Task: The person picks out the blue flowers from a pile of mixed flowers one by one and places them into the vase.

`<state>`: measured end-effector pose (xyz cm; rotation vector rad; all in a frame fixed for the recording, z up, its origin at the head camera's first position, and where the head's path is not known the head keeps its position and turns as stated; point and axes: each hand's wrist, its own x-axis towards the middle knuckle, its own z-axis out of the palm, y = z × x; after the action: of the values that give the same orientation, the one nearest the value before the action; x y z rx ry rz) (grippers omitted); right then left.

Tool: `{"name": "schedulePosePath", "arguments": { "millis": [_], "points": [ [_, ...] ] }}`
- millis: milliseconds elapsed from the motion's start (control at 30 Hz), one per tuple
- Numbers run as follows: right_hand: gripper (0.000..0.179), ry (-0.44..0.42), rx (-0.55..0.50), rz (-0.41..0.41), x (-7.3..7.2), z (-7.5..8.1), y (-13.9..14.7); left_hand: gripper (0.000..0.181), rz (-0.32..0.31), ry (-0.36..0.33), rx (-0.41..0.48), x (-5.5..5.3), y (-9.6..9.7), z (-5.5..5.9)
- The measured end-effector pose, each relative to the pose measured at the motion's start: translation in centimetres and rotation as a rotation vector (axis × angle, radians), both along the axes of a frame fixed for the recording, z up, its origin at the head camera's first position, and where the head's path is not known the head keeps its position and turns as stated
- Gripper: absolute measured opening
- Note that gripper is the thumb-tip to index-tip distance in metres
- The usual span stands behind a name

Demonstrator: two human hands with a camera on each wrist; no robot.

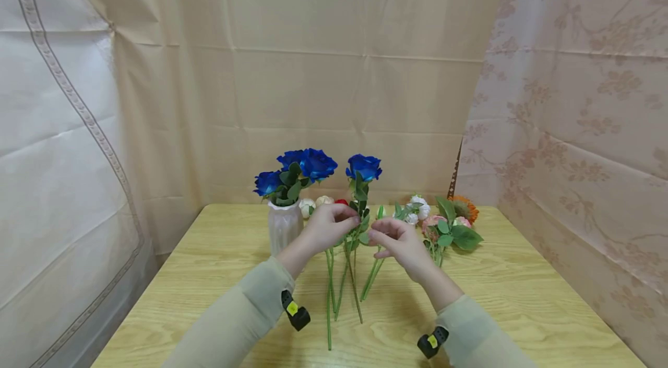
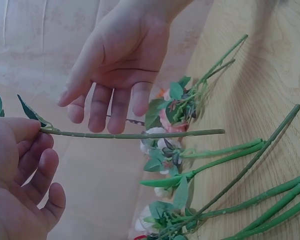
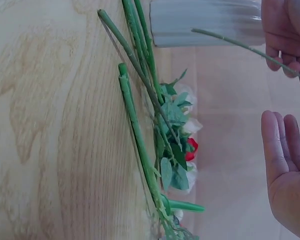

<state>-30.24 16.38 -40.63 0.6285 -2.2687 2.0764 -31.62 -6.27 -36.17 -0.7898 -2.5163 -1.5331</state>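
My left hand (image 1: 330, 230) pinches the stem of an upright blue rose (image 1: 364, 168) between thumb and fingers, above the table. In the left wrist view the bare lower stem (image 2: 130, 135) sticks out past those fingertips. My right hand (image 1: 400, 242) is beside the rose's leaves with fingers loosely extended; in the right wrist view its palm (image 3: 292, 192) holds nothing. To the left a pale ribbed vase (image 1: 285, 229) stands upright, with several blue roses (image 1: 317, 164) in it. The left hand and forearm partly cover the vase.
Several green stems (image 1: 330, 304) lie on the wooden table (image 1: 219, 275) below the hands. White flowers (image 1: 418, 206), a red flower (image 3: 191, 149), pink flowers (image 1: 432, 224) and an orange flower (image 1: 466, 208) lie toward the back. A beige curtain (image 1: 313, 78) hangs behind the table.
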Motion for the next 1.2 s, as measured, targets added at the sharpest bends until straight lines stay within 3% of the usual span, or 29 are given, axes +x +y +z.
{"name": "schedulePosePath", "arguments": {
  "millis": [367, 767, 967, 1200],
  "points": [
    [0.037, 0.03, -0.021, -0.013, -0.1, 0.2, 0.4, 0.016, -0.012, 0.057, 0.031, 1.1, -1.3, 0.4],
    [0.044, 0.006, -0.032, -0.026, -0.2, -0.1, 0.2, 0.014, 0.029, 0.175, 0.076, 1.8, -3.9, 0.3],
    [0.045, -0.017, -0.044, -0.026, -0.5, -0.7, 0.0, 0.014, 0.057, 0.198, 0.068, 2.1, -5.1, 0.4],
    [0.045, -0.011, -0.045, -0.023, -0.6, -0.9, -0.5, 0.01, 0.032, 0.242, 0.103, 2.5, -6.5, 0.5]
  ]
}}
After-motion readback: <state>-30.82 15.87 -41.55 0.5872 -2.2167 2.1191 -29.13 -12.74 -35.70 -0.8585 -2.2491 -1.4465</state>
